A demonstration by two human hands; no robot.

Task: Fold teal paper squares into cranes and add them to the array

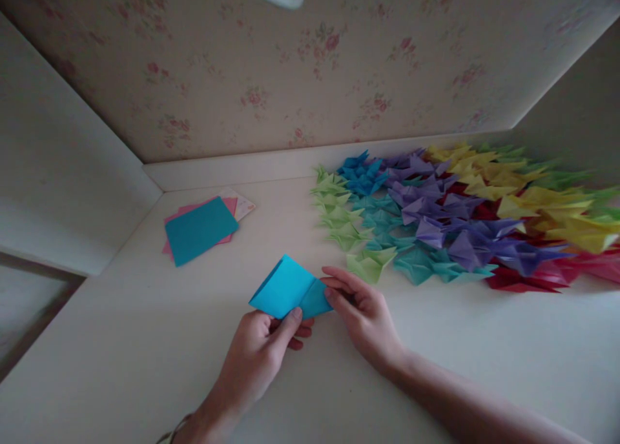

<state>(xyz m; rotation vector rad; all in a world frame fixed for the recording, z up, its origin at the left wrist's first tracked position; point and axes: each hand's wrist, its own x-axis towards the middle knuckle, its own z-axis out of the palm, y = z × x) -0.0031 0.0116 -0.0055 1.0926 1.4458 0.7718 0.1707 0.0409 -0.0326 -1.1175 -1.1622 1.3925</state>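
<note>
A bright blue sheet of origami paper (285, 284), partly folded with a crease near its right side, is held above the white table between both hands. My left hand (268, 341) grips its lower edge, thumb on top and fingers underneath. At the paper's right corner, my right hand (361, 312) pinches it between thumb and fingers. Folded paper cranes in light green (371, 263), teal (426, 263), purple (479, 244) and other colours are laid out in rows just to the right.
A small stack at the left has a teal paper sheet (201, 231) on top and pink paper (230, 206) below. Yellow paper cranes (557, 202) and red ones (527, 277) spread far right. Behind the white table (310, 392) stands a flowered wall (290, 76); a white panel (62, 141) rises at left.
</note>
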